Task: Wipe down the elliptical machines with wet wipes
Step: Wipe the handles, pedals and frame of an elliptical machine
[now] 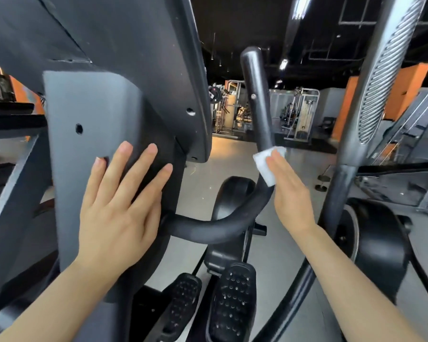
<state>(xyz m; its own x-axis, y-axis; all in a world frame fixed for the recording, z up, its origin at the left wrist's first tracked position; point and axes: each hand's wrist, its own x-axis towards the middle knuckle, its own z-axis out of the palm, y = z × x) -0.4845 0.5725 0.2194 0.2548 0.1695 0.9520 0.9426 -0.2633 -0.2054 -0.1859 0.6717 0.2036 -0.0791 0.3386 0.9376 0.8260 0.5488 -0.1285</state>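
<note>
White and folded into a small pad, the wet wipe (267, 166) sits pressed against the black curved tubular handlebar (257, 119) of the elliptical machine, right where the bar bends from its upright section into the sweep that runs back toward the console housing. I have my right hand (290, 193) laid over the wipe with the fingers straight and together, pushing it flat onto the bar; I see no curl around the tube from this angle, though the fingertips are partly hidden behind the wipe.

My left hand (116, 206) is spread flat, fingers extended and apart, resting on the grey moulded plastic housing (89, 107) of the console column, to the left of the handlebar. It holds nothing. The heel of that palm lies just beside the spot where the handlebar meets the housing.

Below the handlebar I can see two black studded foot pedals (232, 299) side by side, and the pale grey gym floor (232, 154) beyond them. To the right of the handlebar stands a grey moving arm with a ribbed grip strip (378, 95), rising past the top of view. Behind the handlebar, well apart, are weight machines (297, 112) and orange wall panels (405, 87), slightly blurred.
</note>
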